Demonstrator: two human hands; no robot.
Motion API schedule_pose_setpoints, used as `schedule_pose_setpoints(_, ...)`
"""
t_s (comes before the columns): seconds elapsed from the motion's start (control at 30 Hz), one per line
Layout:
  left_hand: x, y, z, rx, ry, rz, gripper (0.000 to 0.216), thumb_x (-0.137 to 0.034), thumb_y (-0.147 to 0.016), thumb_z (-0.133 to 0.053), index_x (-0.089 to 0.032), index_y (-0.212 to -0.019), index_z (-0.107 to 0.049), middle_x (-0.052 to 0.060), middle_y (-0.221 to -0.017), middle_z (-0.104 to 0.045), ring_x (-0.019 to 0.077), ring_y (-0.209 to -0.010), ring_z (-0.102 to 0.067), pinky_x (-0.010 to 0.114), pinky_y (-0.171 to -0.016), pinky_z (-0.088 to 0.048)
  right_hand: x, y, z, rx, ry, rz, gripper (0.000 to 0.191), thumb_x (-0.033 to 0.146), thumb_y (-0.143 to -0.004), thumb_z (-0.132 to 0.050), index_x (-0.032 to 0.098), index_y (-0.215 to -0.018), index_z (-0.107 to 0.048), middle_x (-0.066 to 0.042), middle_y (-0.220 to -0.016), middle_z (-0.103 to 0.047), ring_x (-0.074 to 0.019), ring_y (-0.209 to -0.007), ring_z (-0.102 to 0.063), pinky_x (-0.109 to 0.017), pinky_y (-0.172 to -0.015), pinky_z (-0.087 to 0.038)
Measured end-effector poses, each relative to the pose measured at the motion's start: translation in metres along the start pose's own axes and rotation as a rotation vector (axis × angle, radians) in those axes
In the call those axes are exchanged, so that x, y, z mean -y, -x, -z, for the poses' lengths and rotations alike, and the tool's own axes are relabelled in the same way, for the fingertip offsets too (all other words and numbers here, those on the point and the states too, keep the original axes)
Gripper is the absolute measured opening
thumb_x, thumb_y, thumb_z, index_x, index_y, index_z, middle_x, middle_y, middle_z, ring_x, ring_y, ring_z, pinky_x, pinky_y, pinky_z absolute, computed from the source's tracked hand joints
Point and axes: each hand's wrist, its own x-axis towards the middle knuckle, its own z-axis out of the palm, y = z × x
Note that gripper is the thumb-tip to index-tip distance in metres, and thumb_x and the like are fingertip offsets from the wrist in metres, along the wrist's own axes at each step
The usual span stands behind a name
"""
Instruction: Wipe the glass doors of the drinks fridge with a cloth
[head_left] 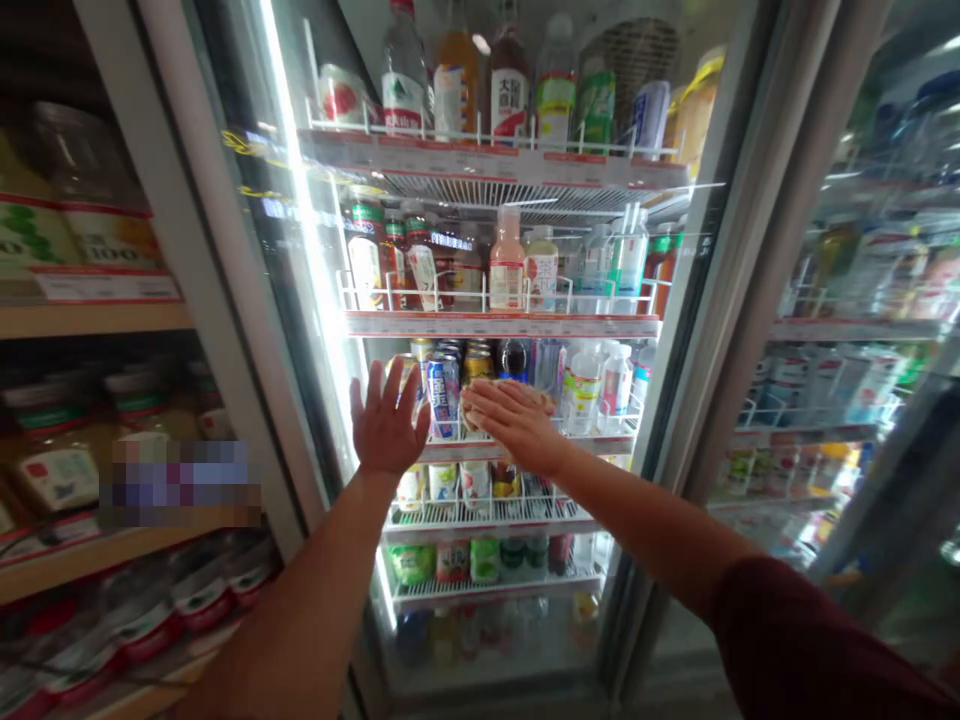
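My left hand (388, 420) lies flat on the glass door (315, 300) of a drinks fridge, fingers spread, holding nothing. My right hand (510, 420) is pressed to the same glass just to its right, fingers together and stretched toward the left. A tan cloth (541, 396) shows at the edge under those fingers, held against the glass. Behind the glass at hand height stands a blue can (444, 395) among other cans and bottles.
Wire shelves (502, 325) inside the fridge carry several rows of bottles and cans. A second fridge door (847, 330) is on the right. On the left, wooden shelves (90, 318) hold jars and bottles.
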Motion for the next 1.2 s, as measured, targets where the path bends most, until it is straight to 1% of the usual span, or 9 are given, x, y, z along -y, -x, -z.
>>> schedule_pose_setpoints(0.17,0.0,0.0,0.0,-0.013,-0.009,0.008,0.057,-0.048,-0.1,-0.045,-0.025,-0.152,-0.046,0.007,-0.162,-0.042,0.0275,-0.159,-0.019,0.053,-0.131,-0.006,-0.028,0.001,0.015,-0.321,0.037,-0.303,0.048,0.011,-0.1,-0.045,0.033,-0.142,-0.053,-0.001,-0.154,-0.055,-0.0204,-0.153,-0.038,-0.051,-0.124,-0.04)
schedule_pose_setpoints(0.23,0.0,0.0,0.0,-0.011,-0.004,0.003,0.058,-0.047,-0.1,-0.046,-0.025,-0.153,-0.045,0.007,-0.162,-0.042,0.0277,-0.159,-0.019,0.053,-0.131,-0.005,-0.03,0.004,0.015,-0.375,0.041,-0.373,0.053,0.01,-0.099,-0.045,0.036,-0.146,-0.05,0.0,-0.155,-0.053,-0.0218,-0.154,-0.036,-0.052,-0.125,-0.039)
schedule_pose_setpoints(0.43,0.0,0.001,0.0,-0.014,-0.019,-0.005,0.059,-0.047,-0.1,-0.046,-0.025,-0.154,-0.043,0.007,-0.163,-0.039,0.0281,-0.159,-0.018,0.055,-0.131,-0.006,-0.005,0.028,0.005,-0.082,-0.059,-0.078,0.053,0.012,-0.098,-0.05,0.03,-0.148,-0.05,0.0,-0.15,-0.059,-0.0185,-0.15,-0.043,-0.044,-0.125,-0.041)
schedule_pose_setpoints(0.63,0.0,0.001,0.0,-0.01,-0.022,-0.015,0.06,-0.045,-0.1,-0.047,-0.027,-0.157,-0.039,0.006,-0.165,-0.037,0.0265,-0.16,-0.013,0.056,-0.131,-0.005,-0.029,0.026,0.021,-0.39,0.013,-0.415,0.053,0.009,-0.099,-0.047,0.034,-0.146,-0.052,-0.001,-0.156,-0.052,-0.0243,-0.153,-0.038,-0.053,-0.125,-0.038)
schedule_pose_setpoints(0.7,0.0,0.001,0.0,0.005,-0.003,-0.003,0.06,-0.045,-0.099,-0.048,-0.026,-0.156,-0.041,0.006,-0.165,-0.037,0.0275,-0.16,-0.013,0.056,-0.131,-0.004,-0.021,0.035,0.016,-0.335,0.008,-0.355,0.052,0.01,-0.099,-0.047,0.032,-0.146,-0.051,-0.002,-0.155,-0.054,-0.0234,-0.153,-0.038,-0.052,-0.125,-0.039)
schedule_pose_setpoints(0.83,0.0,0.001,0.0,-0.029,-0.03,-0.046,0.062,-0.043,-0.099,-0.049,-0.026,-0.158,-0.038,0.006,-0.165,-0.036,0.0273,-0.16,-0.015,0.054,-0.131,-0.005,-0.007,0.054,0.013,-0.073,-0.056,-0.135,0.052,0.012,-0.099,-0.049,0.03,-0.147,-0.05,0.0,-0.15,-0.059,-0.0184,-0.151,-0.041,-0.045,-0.126,-0.039)
schedule_pose_setpoints(1.03,0.0,0.001,-0.001,-0.06,-0.016,-0.058,0.063,-0.042,-0.099,-0.051,-0.027,-0.158,-0.037,0.006,-0.165,-0.037,0.029,-0.159,-0.017,0.054,-0.131,-0.006,-0.038,0.054,0.028,-0.409,0.038,-0.428,0.05,0.009,-0.099,-0.047,0.032,-0.142,-0.057,-0.002,-0.155,-0.054,-0.0255,-0.151,-0.041,-0.055,-0.123,-0.04)
schedule_pose_setpoints(1.1,0.0,0.001,0.0,-0.056,0.007,-0.052,0.062,-0.042,-0.099,-0.051,-0.026,-0.158,-0.039,0.007,-0.165,-0.037,0.0303,-0.159,-0.018,0.055,-0.13,-0.006,-0.031,0.062,0.024,-0.369,0.024,-0.387,0.051,0.009,-0.098,-0.049,0.031,-0.143,-0.056,-0.003,-0.154,-0.056,-0.0254,-0.151,-0.041,-0.054,-0.123,-0.04)
schedule_pose_setpoints(1.2,0.0,0.0,0.0,-0.079,-0.027,-0.086,0.064,-0.04,-0.099,-0.052,-0.026,-0.159,-0.035,0.007,-0.165,-0.036,0.0299,-0.159,-0.018,0.054,-0.13,-0.007,-0.015,0.075,0.018,-0.136,-0.046,-0.18,0.052,0.011,-0.098,-0.051,0.031,-0.146,-0.053,-0.002,-0.149,-0.061,-0.0198,-0.149,-0.044,-0.046,-0.123,-0.042)
